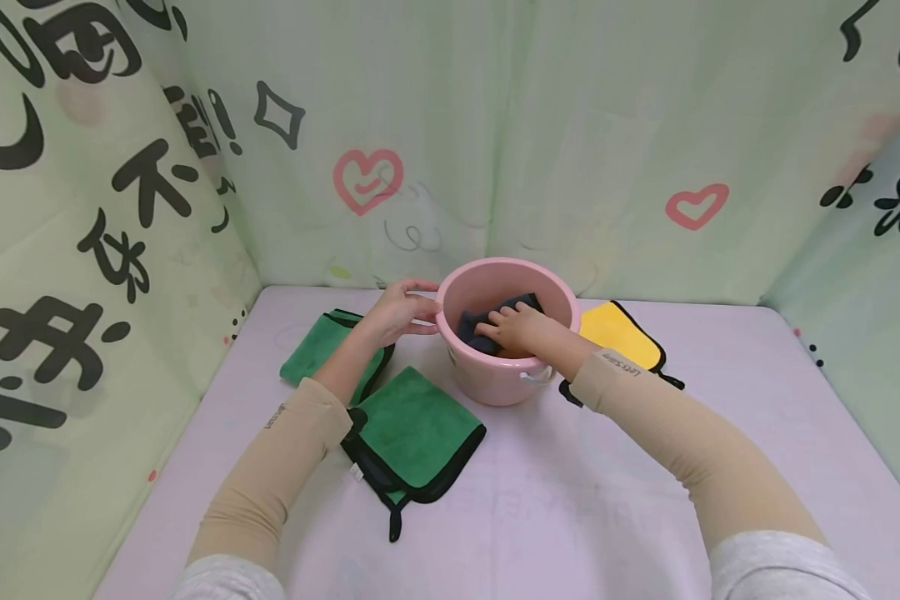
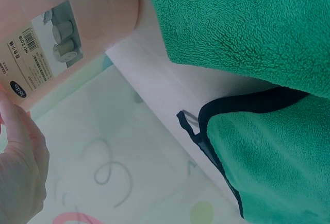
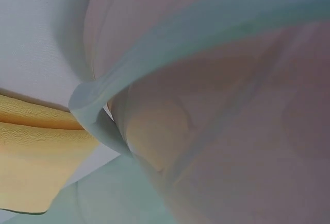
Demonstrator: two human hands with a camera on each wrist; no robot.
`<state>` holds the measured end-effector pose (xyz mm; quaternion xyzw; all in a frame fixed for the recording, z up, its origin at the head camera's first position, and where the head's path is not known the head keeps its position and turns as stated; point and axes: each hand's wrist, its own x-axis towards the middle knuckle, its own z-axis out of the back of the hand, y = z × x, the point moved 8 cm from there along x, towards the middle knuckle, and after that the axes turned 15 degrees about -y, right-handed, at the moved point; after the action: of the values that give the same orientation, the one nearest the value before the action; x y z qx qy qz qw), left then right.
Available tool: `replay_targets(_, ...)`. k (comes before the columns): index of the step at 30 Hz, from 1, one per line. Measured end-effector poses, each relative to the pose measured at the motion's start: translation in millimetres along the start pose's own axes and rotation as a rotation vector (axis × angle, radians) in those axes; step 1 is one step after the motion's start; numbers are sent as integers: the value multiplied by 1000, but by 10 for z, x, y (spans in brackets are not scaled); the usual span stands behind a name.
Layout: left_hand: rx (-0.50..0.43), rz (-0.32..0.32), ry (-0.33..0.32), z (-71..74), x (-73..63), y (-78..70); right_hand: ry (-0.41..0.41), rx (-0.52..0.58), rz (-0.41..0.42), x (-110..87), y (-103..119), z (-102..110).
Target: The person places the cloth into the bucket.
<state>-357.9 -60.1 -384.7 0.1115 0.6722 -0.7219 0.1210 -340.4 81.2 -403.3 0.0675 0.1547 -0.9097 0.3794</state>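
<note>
Touching pink bucket point(image 1: 487, 387): left hand point(image 1: 396, 314), fingers extended, nothing gripped. Right hand point(image 1: 521, 332) inside, fingers over dark cloth point(image 1: 469, 324); grip cannot be told. Judged partway: dark cloth in; two green cloths point(image 1: 420, 425), yellow cloth point(image 1: 621, 335) on table point(image 1: 510, 517), perhaps pending.

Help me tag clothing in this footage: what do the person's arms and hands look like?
Beige, close-fitting fabric sleeves cover both forearms, with small dark lettering near the wrists, reading "Let's Slim" on the right. Light grey fabric sleeves show above them. The left hand and right hand wear no gloves.
</note>
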Motion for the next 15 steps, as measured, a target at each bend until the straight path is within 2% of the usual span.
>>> replay_targets(6,2,-7,-4,8,3,0,-48,13,7,-9,0,44)
replay_targets(11,6,-13,-8,10,6,0,-131,41,24,-19,-11,126)
replay_targets(15,10,-15,-10,1,12,-2,-244,117,21,-65,-83,278)
